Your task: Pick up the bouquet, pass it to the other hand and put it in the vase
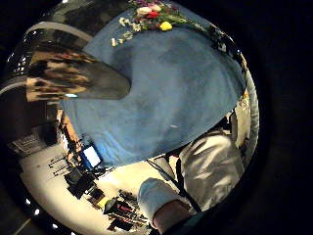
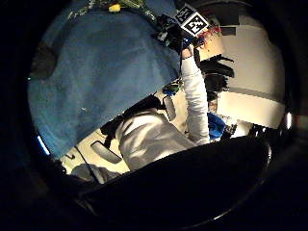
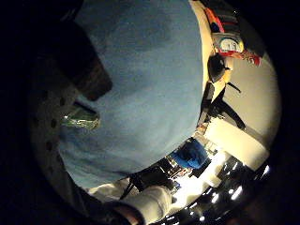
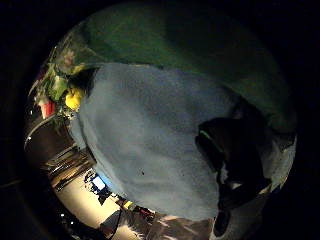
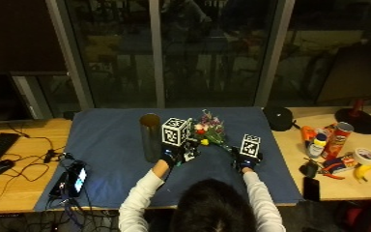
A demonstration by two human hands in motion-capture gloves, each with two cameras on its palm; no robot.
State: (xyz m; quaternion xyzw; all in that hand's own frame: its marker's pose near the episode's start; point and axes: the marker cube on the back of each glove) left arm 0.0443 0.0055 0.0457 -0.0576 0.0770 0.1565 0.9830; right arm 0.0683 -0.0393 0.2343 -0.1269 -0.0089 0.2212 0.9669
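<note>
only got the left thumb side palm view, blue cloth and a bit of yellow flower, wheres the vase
observer: the vase stands upright on the blue cloth, just beyond the left hand and a little to its left, in the outside view.
operator: is the bouquet off the table
observer: no, the bouquet looks to be lying on the cloth between the two hands, its stems running toward the right hand.
operator: does the right hand have it
observer: cannot tell. the right thumb side palm view shows the green stems close to that palm, but not whether the hand grips them.
</note>
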